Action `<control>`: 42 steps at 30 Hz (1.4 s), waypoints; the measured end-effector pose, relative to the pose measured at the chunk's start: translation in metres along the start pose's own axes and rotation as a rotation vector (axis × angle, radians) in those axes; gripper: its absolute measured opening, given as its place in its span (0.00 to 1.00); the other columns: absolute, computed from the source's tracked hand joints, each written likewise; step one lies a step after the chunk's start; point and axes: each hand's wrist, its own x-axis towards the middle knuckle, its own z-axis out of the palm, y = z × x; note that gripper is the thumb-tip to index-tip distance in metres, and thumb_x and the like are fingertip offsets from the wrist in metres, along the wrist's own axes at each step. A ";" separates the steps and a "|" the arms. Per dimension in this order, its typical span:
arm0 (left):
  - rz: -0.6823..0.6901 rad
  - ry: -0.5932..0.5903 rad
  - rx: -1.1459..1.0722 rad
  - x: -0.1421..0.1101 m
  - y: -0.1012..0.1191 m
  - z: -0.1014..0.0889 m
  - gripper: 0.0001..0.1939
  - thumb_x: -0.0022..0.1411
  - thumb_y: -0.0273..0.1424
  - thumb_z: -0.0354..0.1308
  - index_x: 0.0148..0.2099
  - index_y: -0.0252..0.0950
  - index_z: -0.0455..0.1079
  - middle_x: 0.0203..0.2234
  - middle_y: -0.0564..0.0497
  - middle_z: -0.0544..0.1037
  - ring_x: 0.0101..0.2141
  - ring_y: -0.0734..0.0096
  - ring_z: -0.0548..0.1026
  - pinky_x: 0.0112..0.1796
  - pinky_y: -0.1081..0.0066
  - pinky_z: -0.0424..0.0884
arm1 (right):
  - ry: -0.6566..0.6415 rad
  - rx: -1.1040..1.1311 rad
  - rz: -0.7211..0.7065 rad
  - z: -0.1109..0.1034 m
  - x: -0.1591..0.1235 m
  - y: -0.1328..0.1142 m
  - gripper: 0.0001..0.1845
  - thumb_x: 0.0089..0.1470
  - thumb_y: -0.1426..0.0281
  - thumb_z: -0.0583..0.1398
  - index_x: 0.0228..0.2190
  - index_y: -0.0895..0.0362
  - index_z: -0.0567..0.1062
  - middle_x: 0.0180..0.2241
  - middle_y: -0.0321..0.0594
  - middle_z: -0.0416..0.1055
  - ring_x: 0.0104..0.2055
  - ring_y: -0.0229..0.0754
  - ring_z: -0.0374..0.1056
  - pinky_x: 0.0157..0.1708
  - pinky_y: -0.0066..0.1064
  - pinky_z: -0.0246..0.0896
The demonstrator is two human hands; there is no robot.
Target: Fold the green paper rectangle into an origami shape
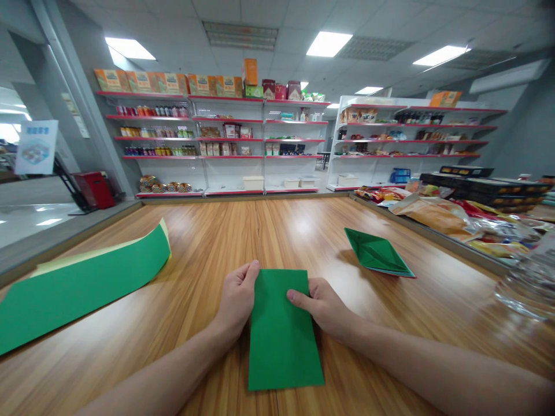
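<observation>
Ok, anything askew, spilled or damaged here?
Slightly odd: left of the left hand, the long green sheet curls up at its right end instead of lying flat, with yellow paper behind. No spill or damage shows.

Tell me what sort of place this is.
Probably a small shop, or a room fitted out like one: white shelves with red edges line the far side, rows of bottles stand on them, and large orange boxes sit along the top.
</observation>
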 end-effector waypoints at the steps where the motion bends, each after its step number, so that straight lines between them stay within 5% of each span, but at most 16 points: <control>1: -0.006 -0.013 -0.007 0.000 0.000 0.000 0.23 0.55 0.49 0.58 0.22 0.35 0.63 0.13 0.57 0.64 0.14 0.77 0.61 0.16 0.77 0.54 | -0.002 0.006 0.000 0.000 0.000 0.000 0.20 0.50 0.57 0.63 0.35 0.62 0.77 0.29 0.44 0.76 0.32 0.44 0.73 0.34 0.36 0.67; 6: -0.001 -0.018 0.008 -0.001 0.001 -0.001 0.24 0.55 0.50 0.57 0.21 0.35 0.62 0.12 0.58 0.61 0.14 0.78 0.58 0.16 0.77 0.52 | 0.013 0.020 0.006 0.001 -0.001 0.000 0.19 0.50 0.57 0.63 0.33 0.62 0.77 0.29 0.44 0.76 0.31 0.43 0.72 0.33 0.36 0.67; 12: 0.180 0.006 0.200 0.001 0.004 -0.003 0.21 0.56 0.46 0.59 0.22 0.34 0.64 0.16 0.58 0.62 0.18 0.77 0.59 0.19 0.76 0.53 | 0.084 0.003 0.020 -0.001 0.001 0.002 0.20 0.48 0.56 0.64 0.31 0.62 0.77 0.27 0.42 0.75 0.28 0.42 0.71 0.31 0.35 0.66; 19: 0.109 -0.035 0.149 0.006 0.000 -0.003 0.25 0.54 0.50 0.58 0.22 0.37 0.55 0.15 0.60 0.56 0.17 0.79 0.54 0.18 0.77 0.51 | 0.054 -0.090 -0.004 -0.001 -0.001 0.003 0.19 0.51 0.56 0.62 0.32 0.61 0.77 0.28 0.42 0.76 0.29 0.42 0.71 0.30 0.33 0.66; 42: 0.175 0.027 0.173 0.004 0.004 -0.001 0.25 0.56 0.49 0.58 0.20 0.37 0.54 0.15 0.59 0.54 0.16 0.79 0.53 0.17 0.76 0.48 | 0.092 -0.092 -0.028 0.001 -0.004 0.001 0.18 0.50 0.56 0.62 0.29 0.61 0.77 0.27 0.40 0.75 0.25 0.39 0.68 0.26 0.30 0.63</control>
